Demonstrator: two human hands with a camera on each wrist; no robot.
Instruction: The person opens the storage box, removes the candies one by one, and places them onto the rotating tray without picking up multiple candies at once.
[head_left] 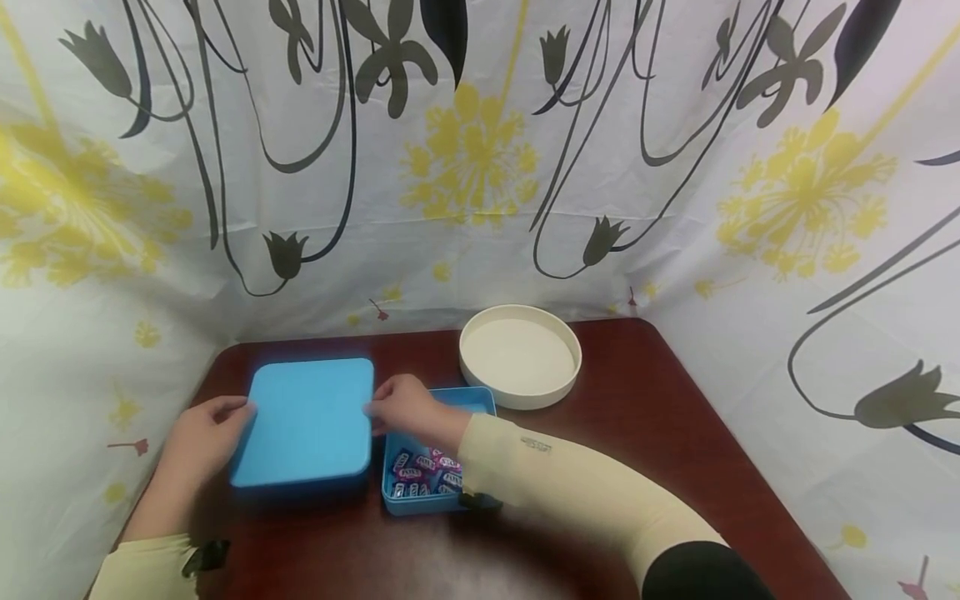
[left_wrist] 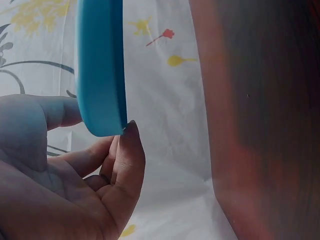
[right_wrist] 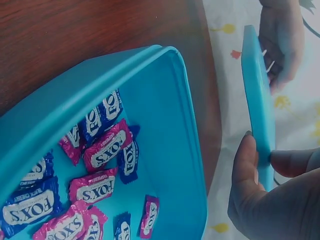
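A square blue lid [head_left: 306, 427] is held level above the left part of the table, with a hand at either side. My left hand [head_left: 204, 440] pinches its left edge, and in the left wrist view the thumb and fingers lie on opposite faces of the lid's rim [left_wrist: 101, 70]. My right hand [head_left: 408, 408] grips the right edge between thumb and fingers, as the right wrist view shows. Below my right forearm stands an uncovered blue box [right_wrist: 172, 100] with several wrapped candies [right_wrist: 100, 187] in pink and dark blue, marked FOX'S. The sleeve hides part of the box.
A round cream tray [head_left: 520, 354] with a low rim sits behind the box, toward the table's back edge. The dark red-brown table [head_left: 630, 400] is enclosed at the back and sides by a white curtain [head_left: 480, 275] with flower prints.
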